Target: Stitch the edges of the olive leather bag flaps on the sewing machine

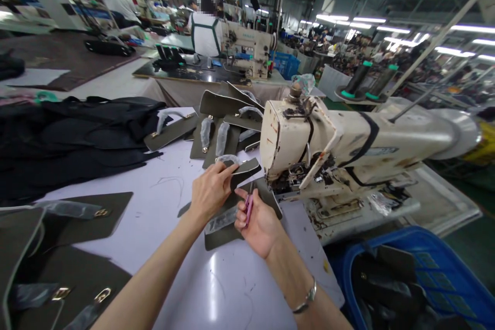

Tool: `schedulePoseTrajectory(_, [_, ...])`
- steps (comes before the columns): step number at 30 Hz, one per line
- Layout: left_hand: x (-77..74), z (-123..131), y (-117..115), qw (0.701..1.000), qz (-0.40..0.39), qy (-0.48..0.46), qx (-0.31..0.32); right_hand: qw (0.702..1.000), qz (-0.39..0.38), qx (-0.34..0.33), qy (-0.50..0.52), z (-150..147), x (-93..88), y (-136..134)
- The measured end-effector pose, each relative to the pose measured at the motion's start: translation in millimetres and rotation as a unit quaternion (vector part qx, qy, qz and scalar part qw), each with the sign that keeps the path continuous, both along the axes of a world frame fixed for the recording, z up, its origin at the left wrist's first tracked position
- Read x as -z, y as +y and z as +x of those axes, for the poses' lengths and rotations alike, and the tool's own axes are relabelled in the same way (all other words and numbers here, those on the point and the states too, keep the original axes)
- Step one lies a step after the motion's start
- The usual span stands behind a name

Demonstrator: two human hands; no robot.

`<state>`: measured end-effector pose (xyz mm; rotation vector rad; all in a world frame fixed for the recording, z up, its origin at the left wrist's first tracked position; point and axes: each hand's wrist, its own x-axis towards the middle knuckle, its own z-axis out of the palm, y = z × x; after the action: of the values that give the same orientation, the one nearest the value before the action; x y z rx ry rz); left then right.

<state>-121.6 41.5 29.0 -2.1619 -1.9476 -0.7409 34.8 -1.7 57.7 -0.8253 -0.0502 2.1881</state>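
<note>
My left hand (212, 188) is closed on the edge of a dark olive panel (246, 171), which it holds raised and tilted beside the sewing machine head. A plastic-wrapped handle runs along this panel near my fingers. My right hand (260, 224) is palm up, its fingers curled round small pink thread snips (249, 208); their blades are mostly hidden. Below both hands lies another olive panel (220, 238) with a plastic-wrapped handle, flat on the white table (185, 263). A bracelet circles my right wrist.
To the right stands a cream sewing machine (348, 134). A blue basket (433, 252) with more panels is at lower right. Olive panels (216, 136) are heaped behind my hands; others (93, 216) lie at left, near black fabric (77, 139). People sit farther back.
</note>
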Motion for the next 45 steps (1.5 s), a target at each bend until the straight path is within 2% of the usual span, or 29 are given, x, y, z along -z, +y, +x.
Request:
schedulePoseTrajectory(4, [-7.6,3,-10,1.000,0.017,-0.004,-0.011,0.999,-0.010,0.017,0.033,-5,0.4,8])
schedulePoseTrajectory(10, [-9.5,3,-16,1.000,0.003,0.000,-0.002,0.997,-0.005,0.055,0.046,-14,1.9,23])
schedulePoseTrajectory(14, [-11.2,-4,-14,0.999,-0.024,0.032,0.004,0.997,0.007,0.071,0.028,-14,6.8,23])
schedulePoseTrajectory(16, [-16.7,-8,-7,0.997,-0.040,0.064,0.012,0.997,0.023,0.063,0.030,-11,10.5,18])
schedulePoseTrajectory(19, [-37.9,-13,17,0.995,-0.026,0.099,-0.004,0.998,0.041,0.017,0.034,-5,14.9,5])
schedulePoseTrajectory(23, [-88.1,-11,68,0.988,0.119,0.056,-0.081,0.996,0.077,-0.036,0.026,0,13.4,-12])
schedulePoseTrajectory(25, [-109.3,-5,88,0.984,0.161,0.033,-0.063,0.993,0.108,-0.044,0.003,4,9.4,-21])
schedulePoseTrajectory(27, [-116.6,5,95,0.986,0.167,0.011,-0.018,0.987,0.151,-0.037,-0.042,12,5.1,-31])
schedulePoseTrajectory(29, [-106.8,19,86,0.989,0.143,-0.013,0.028,0.973,0.198,-0.019,-0.121,25,3.3,-42])
schedulePoseTrajectory(31, [-84.1,32,64,0.992,0.105,-0.043,0.064,0.944,0.237,0.007,-0.231,44,5.9,-50])
schedulePoseTrajectory(35, [-32.2,56,-9,0.974,0.095,-0.196,0.062,0.851,0.259,0.110,-0.444,86,22.2,-47])
schedulePoseTrajectory(37, [-11.2,68,-49,0.958,0.075,-0.260,0.097,0.795,0.274,0.137,-0.524,103,32.6,-38])
schedulePoseTrajectory(38, [-1.2,75,-67,0.947,0.043,-0.286,0.140,0.771,0.287,0.138,-0.552,109,37.8,-33])
schedulePoseTrajectory(39, [9.0,82,-83,0.933,-0.004,-0.314,0.178,0.755,0.300,0.130,-0.569,114,42.8,-29])
schedulePoseTrajectory(41, [31.1,98,-108,0.894,-0.119,-0.365,0.233,0.745,0.328,0.096,-0.573,118,51.6,-23])
schedulePoseTrajectory(43, [54.8,114,-120,0.847,-0.214,-0.438,0.212,0.752,0.344,0.057,-0.559,116,57.6,-19])
schedulePoseTrajectory(45, [75.9,128,-121,0.764,-0.283,-0.555,0.165,0.770,0.343,0.039,-0.537,112,59.6,-18])
